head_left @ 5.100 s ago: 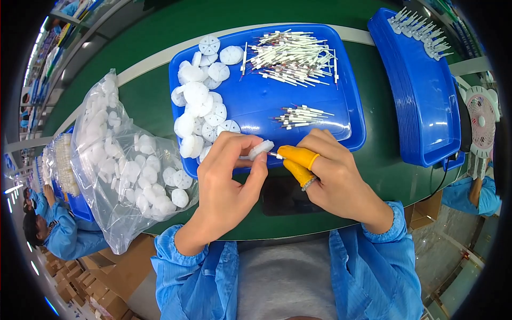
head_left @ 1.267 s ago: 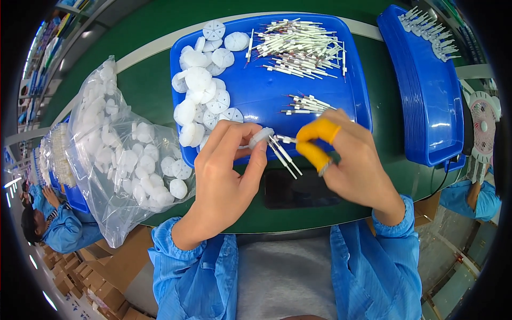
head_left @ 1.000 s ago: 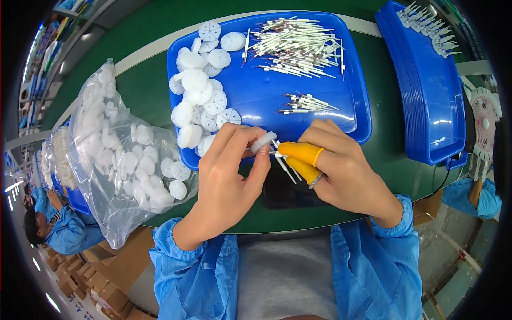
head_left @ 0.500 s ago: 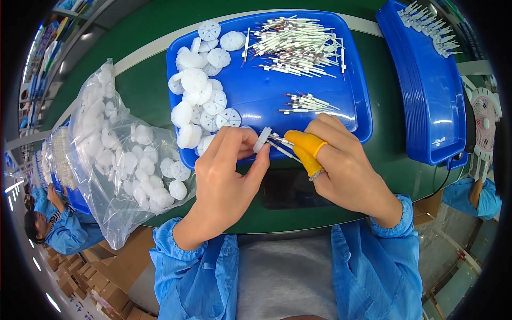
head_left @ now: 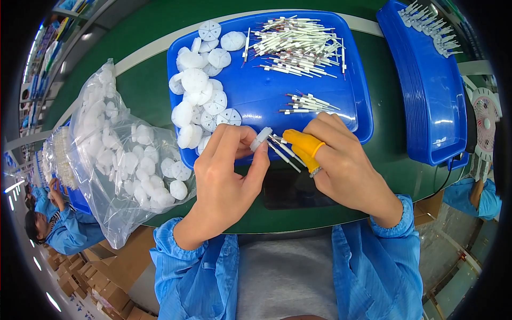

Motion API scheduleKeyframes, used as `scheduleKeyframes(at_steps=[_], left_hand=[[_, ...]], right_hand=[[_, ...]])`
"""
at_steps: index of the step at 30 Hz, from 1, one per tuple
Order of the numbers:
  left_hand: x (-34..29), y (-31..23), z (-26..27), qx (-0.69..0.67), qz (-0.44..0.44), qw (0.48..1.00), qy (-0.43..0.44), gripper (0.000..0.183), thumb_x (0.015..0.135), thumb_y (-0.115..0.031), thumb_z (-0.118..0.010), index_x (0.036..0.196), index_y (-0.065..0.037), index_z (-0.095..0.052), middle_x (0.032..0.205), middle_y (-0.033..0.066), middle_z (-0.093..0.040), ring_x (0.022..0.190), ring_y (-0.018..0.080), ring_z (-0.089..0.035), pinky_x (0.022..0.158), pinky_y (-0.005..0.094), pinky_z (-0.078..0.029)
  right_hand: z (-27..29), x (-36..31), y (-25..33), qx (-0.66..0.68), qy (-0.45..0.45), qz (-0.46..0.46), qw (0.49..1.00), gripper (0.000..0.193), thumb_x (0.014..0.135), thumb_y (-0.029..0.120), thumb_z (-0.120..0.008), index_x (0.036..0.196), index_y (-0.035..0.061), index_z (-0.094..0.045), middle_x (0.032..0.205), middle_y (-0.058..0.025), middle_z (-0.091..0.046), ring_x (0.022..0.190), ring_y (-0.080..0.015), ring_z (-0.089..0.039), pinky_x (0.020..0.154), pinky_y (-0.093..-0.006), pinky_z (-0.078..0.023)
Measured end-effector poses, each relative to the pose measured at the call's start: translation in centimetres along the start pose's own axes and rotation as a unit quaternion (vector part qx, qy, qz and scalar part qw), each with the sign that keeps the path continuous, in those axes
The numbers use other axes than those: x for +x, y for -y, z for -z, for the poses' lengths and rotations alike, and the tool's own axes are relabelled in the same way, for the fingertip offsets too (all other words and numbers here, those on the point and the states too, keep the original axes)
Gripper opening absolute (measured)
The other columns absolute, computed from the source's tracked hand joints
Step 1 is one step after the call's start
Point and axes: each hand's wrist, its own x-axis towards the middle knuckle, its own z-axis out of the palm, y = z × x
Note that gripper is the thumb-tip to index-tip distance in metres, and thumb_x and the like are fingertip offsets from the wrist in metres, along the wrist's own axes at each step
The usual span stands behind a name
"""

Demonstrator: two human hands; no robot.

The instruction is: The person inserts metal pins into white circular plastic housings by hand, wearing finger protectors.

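Note:
Near the tray's front edge, my left hand pinches a white slotted plastic disc on edge between thumb and fingers. Thin white sticks stick out of the disc's right face, slanting down to the right. My right hand, with yellow finger cots on thumb and forefinger, is closed on another thin white stick at that face. Whether its tip sits in a slot is too small to tell. Behind my hands is the blue tray, with loose white discs at left and white sticks at right.
A clear plastic bag of white discs lies left of the tray. Stacked blue trays stand at right, with finished-looking pieces in the top one. A small fan is beyond them. A co-worker sits at far left.
My right fingertips have shifted slightly up and left at the disc. The sticks in it now show more separately below the yellow cots. My left hand has barely moved.

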Motion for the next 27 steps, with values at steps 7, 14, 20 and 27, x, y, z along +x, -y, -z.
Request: scheduleKeyframes(at_steps=[7,14,20,27], left_hand=[[-0.3,-0.2,-0.2,0.002,-0.001,1.000,0.017,0.017,0.090,0.010,-0.076,0.102,0.006,-0.066,0.096,0.0116,-0.070,0.085,0.0197,-0.078,0.075,0.0300,-0.064],[-0.4,-0.5,-0.1,0.030,-0.029,0.999,0.023,0.018,0.087,0.012,-0.074,0.102,0.006,-0.066,0.096,0.0125,-0.068,0.084,0.0219,-0.076,0.077,0.0302,-0.065],[-1.0,-0.1,-0.2,0.052,-0.066,0.996,0.027,0.025,0.085,0.007,-0.075,0.107,0.001,-0.065,0.097,0.0133,-0.062,0.066,0.0299,-0.067,0.055,0.0366,-0.053],[-1.0,0.1,-0.4,0.057,-0.051,0.997,0.024,0.025,0.088,0.006,-0.073,0.111,0.000,-0.065,0.099,0.0146,-0.061,0.068,0.0309,-0.067,0.056,0.0388,-0.053]], right_hand=[[-0.5,0.4,0.7,-0.008,0.000,0.008,1.000,0.042,0.065,-0.011,-0.073,0.107,-0.0147,-0.073,0.098,-0.0171,-0.061,0.092,-0.0318,-0.059,0.081,-0.0413,-0.049],[-1.7,-0.5,0.7,0.044,-0.043,0.004,0.998,0.033,0.059,-0.011,-0.074,0.092,-0.0114,-0.069,0.095,-0.0180,-0.060,0.084,-0.0325,-0.059,0.073,-0.0420,-0.047],[-2.3,-0.6,0.7,0.063,-0.065,0.012,0.996,0.031,0.056,-0.012,-0.075,0.086,-0.0102,-0.066,0.093,-0.0187,-0.060,0.081,-0.0334,-0.059,0.070,-0.0432,-0.046],[-2.1,0.5,0.3,0.089,-0.049,-0.031,0.994,0.029,0.064,-0.011,-0.073,0.093,-0.0084,-0.071,0.093,-0.0164,-0.062,0.084,-0.0353,-0.059,0.074,-0.0431,-0.046]])
